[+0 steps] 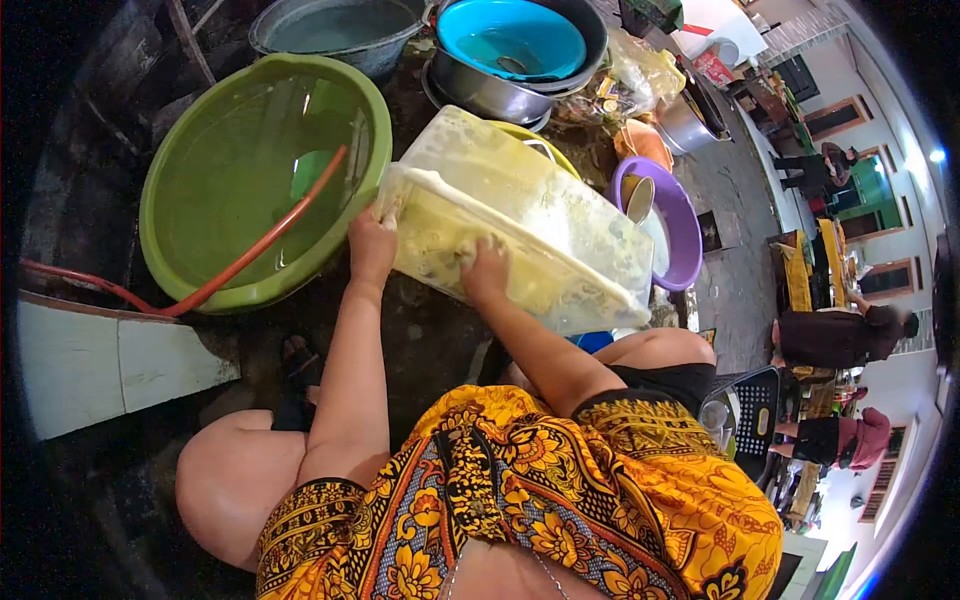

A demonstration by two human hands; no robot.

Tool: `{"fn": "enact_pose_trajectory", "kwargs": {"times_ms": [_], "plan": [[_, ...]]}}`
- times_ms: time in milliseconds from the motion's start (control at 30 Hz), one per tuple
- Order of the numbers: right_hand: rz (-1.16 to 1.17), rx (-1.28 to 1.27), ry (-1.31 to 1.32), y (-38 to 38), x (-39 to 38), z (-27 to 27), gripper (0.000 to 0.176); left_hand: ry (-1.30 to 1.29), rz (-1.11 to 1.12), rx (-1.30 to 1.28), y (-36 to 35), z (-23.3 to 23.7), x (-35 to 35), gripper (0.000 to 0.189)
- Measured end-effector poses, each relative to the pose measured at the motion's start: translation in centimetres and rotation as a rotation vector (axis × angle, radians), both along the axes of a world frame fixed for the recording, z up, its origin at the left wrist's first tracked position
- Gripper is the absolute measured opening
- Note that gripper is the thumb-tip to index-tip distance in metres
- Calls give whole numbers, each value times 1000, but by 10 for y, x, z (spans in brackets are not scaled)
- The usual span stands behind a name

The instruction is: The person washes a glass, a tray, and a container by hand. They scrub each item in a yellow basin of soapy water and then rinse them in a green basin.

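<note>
A large translucent plastic box (540,205) is tilted on its side in front of my knees, its surface streaked with white suds. My left hand (373,243) is closed around the box's left corner, where foam covers the edge. Against the yellowish lower face of the box, my right hand (485,270) presses with bent fingers. Whitish matter shows at those fingertips; whether it is foam or a scrubber I cannot make out. To the left, a big green basin (160,215) holds water, and a red-orange hose (265,243) runs into it.
Behind the box stand a blue basin (455,35) set in a metal pot and a grey tub (385,45) of water. At right is a purple basin (683,235) with dishes. A black crate (757,415) sits beside my knee. Several people are farther back at right.
</note>
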State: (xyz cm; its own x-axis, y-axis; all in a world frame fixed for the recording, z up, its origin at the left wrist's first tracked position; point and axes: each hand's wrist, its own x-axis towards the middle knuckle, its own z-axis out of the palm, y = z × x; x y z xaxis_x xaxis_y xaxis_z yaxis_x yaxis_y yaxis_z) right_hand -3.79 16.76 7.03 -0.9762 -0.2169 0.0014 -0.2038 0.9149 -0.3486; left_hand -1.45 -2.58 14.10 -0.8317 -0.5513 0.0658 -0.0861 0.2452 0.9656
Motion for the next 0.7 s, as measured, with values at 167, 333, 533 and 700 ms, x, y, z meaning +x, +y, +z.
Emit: {"fn": "enact_pose_trajectory", "kwargs": {"times_ms": [167, 333, 533, 700], "plan": [[169, -13, 97, -79, -20, -13, 49, -6, 9, -13, 1, 2, -3, 20], [395, -64, 51, -71, 0, -16, 51, -38, 13, 116, -3, -9, -2, 20], [345, -22, 121, 4, 30, -19, 53, 4, 22, 7, -7, -18, 0, 22], [94, 11, 80, -35, -5, -9, 51, -19, 12, 28, -2, 0, 5, 21]]}}
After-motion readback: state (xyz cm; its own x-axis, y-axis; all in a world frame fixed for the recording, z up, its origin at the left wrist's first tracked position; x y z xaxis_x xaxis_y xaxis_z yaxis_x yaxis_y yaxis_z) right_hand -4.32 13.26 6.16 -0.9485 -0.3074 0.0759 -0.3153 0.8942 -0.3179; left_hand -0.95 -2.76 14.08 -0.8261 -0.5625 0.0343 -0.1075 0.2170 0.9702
